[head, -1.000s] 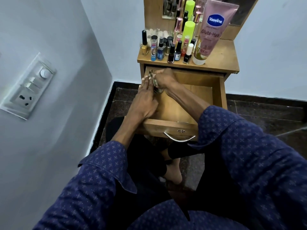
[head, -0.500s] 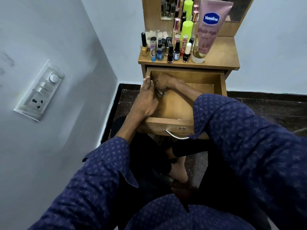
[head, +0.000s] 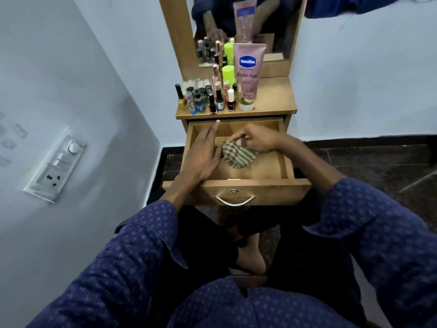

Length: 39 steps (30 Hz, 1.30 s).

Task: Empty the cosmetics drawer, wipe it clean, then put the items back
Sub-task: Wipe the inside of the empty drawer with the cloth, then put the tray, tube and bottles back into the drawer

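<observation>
Head view: cloth (head: 237, 155) now spread mid-drawer (head: 285, 166), a second ago balled at back-left corner. Your right hand (head: 256, 139) pinches its top edge; left hand (head: 203, 153) flat, fingers straight, beside it. Wiping underway; cosmetics (head: 212, 98) wait on top.

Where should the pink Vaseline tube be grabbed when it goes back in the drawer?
Grip the pink Vaseline tube round its mid-body, coming from its right side. It stands upright on its cap, wide end up, so probably top-heavy. Small bottles crowd its left, while the tabletop to its right is bare.
</observation>
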Motion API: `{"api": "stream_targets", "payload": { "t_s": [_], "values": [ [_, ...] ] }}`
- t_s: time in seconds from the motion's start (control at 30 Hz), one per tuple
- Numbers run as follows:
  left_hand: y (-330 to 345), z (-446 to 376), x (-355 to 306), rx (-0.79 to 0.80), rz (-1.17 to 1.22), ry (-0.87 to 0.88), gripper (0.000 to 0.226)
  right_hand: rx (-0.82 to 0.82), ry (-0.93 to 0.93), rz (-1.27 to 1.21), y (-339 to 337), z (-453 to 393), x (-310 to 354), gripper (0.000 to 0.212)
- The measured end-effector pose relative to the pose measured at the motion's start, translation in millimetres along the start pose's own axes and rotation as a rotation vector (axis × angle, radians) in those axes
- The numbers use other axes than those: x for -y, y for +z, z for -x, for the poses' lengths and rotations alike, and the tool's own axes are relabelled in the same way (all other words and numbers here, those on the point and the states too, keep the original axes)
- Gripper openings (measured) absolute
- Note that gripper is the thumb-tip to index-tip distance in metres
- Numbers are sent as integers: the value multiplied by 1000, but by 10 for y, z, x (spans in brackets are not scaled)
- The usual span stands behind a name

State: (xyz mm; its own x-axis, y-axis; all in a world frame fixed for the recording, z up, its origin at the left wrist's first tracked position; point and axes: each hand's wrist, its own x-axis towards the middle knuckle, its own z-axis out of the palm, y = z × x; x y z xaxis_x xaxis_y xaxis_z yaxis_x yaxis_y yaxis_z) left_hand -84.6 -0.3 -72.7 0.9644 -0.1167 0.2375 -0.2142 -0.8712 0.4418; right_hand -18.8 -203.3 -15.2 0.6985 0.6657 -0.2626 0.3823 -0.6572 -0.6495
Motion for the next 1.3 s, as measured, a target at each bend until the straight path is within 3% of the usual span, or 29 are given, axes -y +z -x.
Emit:
{"api": "stream_targets", "payload": {
  "t_s": [0.13,0.3,0.5,0.57,0.7,0.77,0.9,1.03,1.17,1.3],
  "values": [
    [2,-276,-344,-193,72,82,61,-236,44,44,-629,354,-235,41],
    [-15,-688,-578,-314,145,127,52,-551,90,81,-1132,490,-503,33],
    [-42,-1037,-679,-404,191,2,56,-836,62,120,-1303,88,-599,37],
    [-40,-1086,-680,-395,195,-52,56,-836,39,125,-1294,-103,-640,42],
    [-28,-1129,-691,-366,189,-75,55,-586,132,175,-1175,-401,-805,61],
    [-22,-1157,-697,-362,185,-78,54,-557,150,161,-1121,-463,-886,68],
    [3,-1236,-679,-353,195,-108,59,-650,91,91,-1026,-450,-939,70],
    [19,-1309,-680,-366,250,-134,61,-941,-10,-51,-788,-403,-768,47],
    [94,-1313,-704,-335,220,-94,56,-882,-82,-322,-478,-345,-501,38],
    [166,-1091,-784,-336,245,-21,43,-992,-48,-378,-201,-169,-471,40]
  ]
}}
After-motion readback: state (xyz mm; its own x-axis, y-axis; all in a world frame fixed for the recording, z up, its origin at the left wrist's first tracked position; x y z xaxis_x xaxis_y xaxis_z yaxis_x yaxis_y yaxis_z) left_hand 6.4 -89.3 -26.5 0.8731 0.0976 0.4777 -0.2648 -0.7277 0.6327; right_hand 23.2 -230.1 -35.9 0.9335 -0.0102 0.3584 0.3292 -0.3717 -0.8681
